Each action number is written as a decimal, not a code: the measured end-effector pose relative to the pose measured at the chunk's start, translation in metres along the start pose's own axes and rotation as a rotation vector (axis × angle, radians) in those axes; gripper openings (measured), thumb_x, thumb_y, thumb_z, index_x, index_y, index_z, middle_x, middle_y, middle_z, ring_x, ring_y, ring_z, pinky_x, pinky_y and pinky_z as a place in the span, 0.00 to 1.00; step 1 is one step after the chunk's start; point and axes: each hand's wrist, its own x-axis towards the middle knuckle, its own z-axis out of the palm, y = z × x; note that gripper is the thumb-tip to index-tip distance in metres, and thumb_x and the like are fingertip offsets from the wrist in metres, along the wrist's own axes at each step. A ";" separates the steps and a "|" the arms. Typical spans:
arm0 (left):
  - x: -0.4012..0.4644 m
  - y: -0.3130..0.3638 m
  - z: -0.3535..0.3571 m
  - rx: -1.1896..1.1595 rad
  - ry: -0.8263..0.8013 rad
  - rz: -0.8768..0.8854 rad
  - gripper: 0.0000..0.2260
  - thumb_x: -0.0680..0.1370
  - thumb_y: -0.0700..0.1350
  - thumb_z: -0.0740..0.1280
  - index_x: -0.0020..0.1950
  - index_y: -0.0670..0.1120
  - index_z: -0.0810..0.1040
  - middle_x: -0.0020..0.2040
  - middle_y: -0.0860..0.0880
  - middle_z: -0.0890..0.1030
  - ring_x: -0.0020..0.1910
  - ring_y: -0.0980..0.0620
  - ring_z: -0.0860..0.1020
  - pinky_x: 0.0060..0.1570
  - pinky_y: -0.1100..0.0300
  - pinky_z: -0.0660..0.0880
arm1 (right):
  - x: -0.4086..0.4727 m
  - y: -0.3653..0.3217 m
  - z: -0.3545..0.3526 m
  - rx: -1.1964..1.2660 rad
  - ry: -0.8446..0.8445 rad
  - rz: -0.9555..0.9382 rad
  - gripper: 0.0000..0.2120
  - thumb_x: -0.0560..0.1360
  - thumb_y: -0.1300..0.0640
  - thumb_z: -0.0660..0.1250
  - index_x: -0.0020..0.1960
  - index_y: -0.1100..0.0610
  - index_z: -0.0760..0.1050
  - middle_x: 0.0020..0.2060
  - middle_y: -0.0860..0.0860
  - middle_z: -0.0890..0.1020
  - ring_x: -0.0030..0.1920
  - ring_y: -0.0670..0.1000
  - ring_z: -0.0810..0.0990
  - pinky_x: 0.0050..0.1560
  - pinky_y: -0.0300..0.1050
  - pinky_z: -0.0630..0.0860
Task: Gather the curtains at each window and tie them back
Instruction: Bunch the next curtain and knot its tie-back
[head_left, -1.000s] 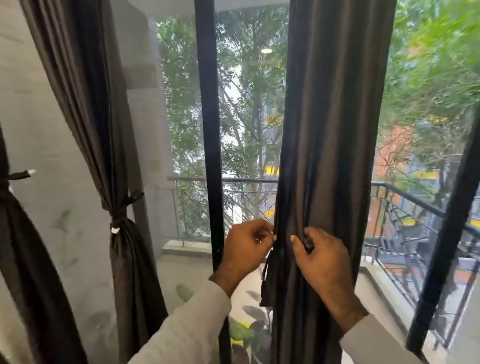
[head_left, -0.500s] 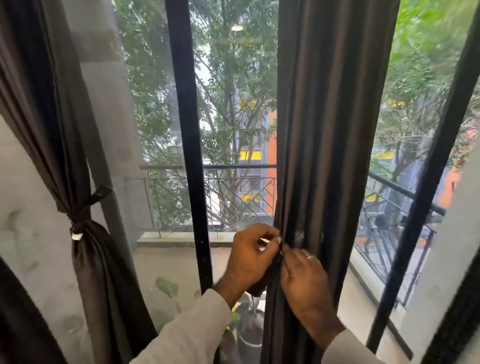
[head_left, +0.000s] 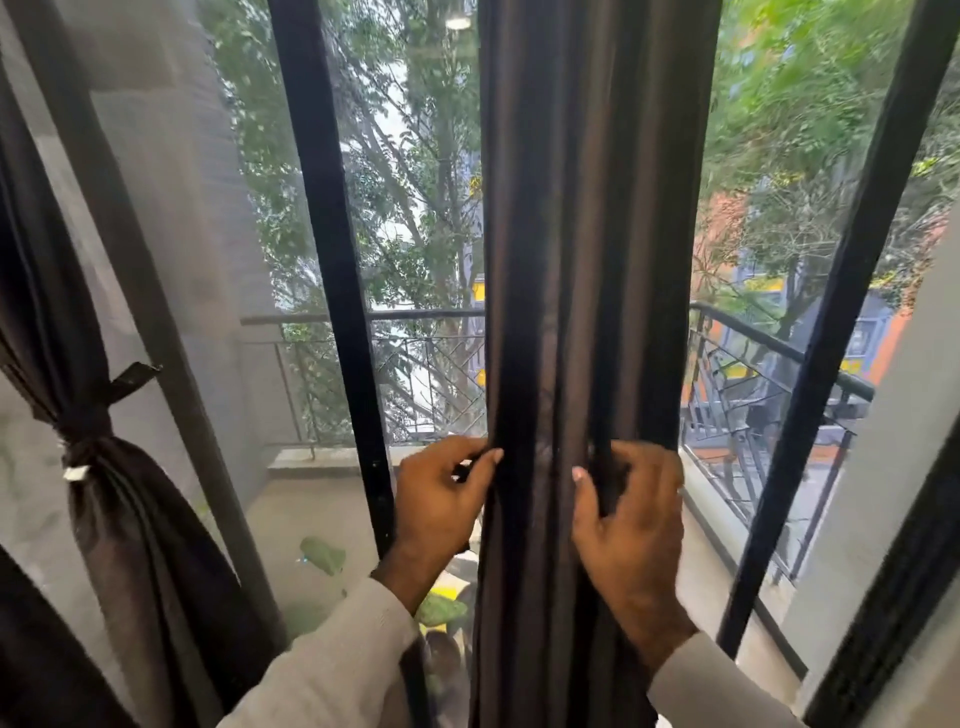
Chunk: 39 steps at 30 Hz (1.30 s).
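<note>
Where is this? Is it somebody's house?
Probably a room in an upstairs flat: tall glass doors with a black frame open onto a balcony railing, treetops outside, and dark curtains, one tied back, one in hand.

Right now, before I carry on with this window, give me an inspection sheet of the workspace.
Surface: nothing seen.
Job's things: middle curtain hangs untied; left curtain already tied back with a tie.
Clutter: potted plant low behind the glass.
Grippers: left hand pinches the middle curtain's left edge; right hand grips its folds.
Cables: nothing seen.
Surroundings: black window frame, balcony railing, trees outside.
</note>
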 end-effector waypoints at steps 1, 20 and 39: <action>-0.001 0.001 0.000 0.026 0.011 0.015 0.04 0.78 0.40 0.79 0.48 0.48 0.90 0.40 0.57 0.86 0.41 0.57 0.84 0.44 0.60 0.80 | 0.007 0.003 -0.001 0.014 -0.021 0.036 0.18 0.77 0.53 0.75 0.64 0.58 0.77 0.57 0.52 0.77 0.54 0.53 0.78 0.56 0.46 0.76; -0.014 0.012 0.006 -0.007 -0.058 0.022 0.02 0.77 0.46 0.79 0.46 0.49 0.90 0.40 0.57 0.86 0.42 0.56 0.85 0.46 0.59 0.80 | -0.033 -0.002 0.035 0.117 -0.344 -0.103 0.12 0.82 0.53 0.66 0.58 0.56 0.85 0.47 0.50 0.86 0.47 0.54 0.85 0.50 0.52 0.83; -0.006 -0.006 0.005 0.049 -0.050 0.113 0.03 0.78 0.49 0.78 0.47 0.51 0.88 0.40 0.57 0.85 0.41 0.57 0.83 0.44 0.53 0.81 | -0.031 0.003 0.036 -0.084 -0.177 -0.016 0.09 0.83 0.53 0.64 0.49 0.54 0.82 0.41 0.52 0.83 0.43 0.59 0.81 0.44 0.51 0.78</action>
